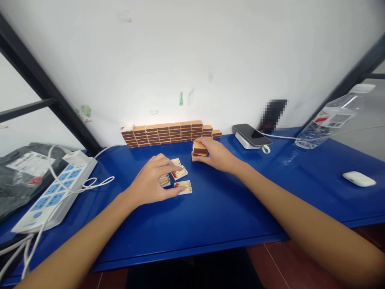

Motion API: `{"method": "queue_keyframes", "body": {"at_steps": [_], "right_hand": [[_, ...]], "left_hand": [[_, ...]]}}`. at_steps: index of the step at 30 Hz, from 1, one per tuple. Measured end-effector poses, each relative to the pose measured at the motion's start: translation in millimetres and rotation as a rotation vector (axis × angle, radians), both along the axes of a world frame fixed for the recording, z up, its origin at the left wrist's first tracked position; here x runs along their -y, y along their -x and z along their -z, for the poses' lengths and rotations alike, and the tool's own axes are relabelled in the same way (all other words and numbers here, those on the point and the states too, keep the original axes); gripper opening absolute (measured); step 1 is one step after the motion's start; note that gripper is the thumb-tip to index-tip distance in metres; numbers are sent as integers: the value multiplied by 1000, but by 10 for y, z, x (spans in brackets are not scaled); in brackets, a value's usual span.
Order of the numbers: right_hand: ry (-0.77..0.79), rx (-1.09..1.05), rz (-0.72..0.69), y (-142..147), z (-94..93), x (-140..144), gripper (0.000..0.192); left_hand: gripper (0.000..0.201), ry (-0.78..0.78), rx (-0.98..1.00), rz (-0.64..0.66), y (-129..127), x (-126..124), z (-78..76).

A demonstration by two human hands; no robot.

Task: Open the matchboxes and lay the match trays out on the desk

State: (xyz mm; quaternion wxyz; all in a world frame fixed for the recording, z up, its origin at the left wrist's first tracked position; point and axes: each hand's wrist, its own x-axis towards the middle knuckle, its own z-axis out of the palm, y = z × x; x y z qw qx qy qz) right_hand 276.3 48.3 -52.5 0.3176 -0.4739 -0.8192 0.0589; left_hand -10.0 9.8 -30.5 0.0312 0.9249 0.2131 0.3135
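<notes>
My left hand (155, 180) hovers low over several open matchbox trays filled with red-tipped matches, its thumb and fingers apart. The thumb tip reaches the nearest matchbox tray (185, 187), and a fingertip is over another tray (180, 173) just behind. A third tray (165, 180) is partly covered by the fingers. My right hand (215, 153) is closed around a small stack of matchboxes (199, 148) on the blue table; its thumb presses the lower side. Behind both hands, a long row of stacked matchboxes (168, 133) stands along the wall, stepping down at its right end.
A white power strip (57, 192) with cables and a dark plastic bag (18, 180) lie at left. To the right are a phone (252, 134) on a white block, a tilted water bottle (327, 118) and a white earbud case (359, 179) on the blue table (216, 216).
</notes>
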Motion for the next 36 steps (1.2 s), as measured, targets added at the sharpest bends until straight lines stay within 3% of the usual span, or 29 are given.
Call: {"method": "queue_keyframes", "body": {"at_steps": [15, 19, 23, 26, 29, 32, 36], "right_hand": [[79, -10, -83, -10, -39, 21, 60], [135, -138, -84, 46, -51, 81, 64], [237, -383, -113, 151, -62, 150, 62], [279, -615, -173, 284, -74, 229, 65], [327, -768, -209, 450, -83, 347, 66], [293, -840, -238, 614, -88, 449, 65], [219, -868, -235, 809, -120, 372, 61]], "left_hand": [[32, -34, 29, -40, 30, -57, 20], [28, -34, 24, -94, 41, -107, 51], [39, 6, 76, -177, 41, -111, 48], [55, 153, 157, -245, 11, -67, 31], [68, 452, 311, -266, -60, -3, 34], [61, 723, 481, -165, -155, 47, 37], [58, 851, 663, -84, -217, -33, -56]]}}
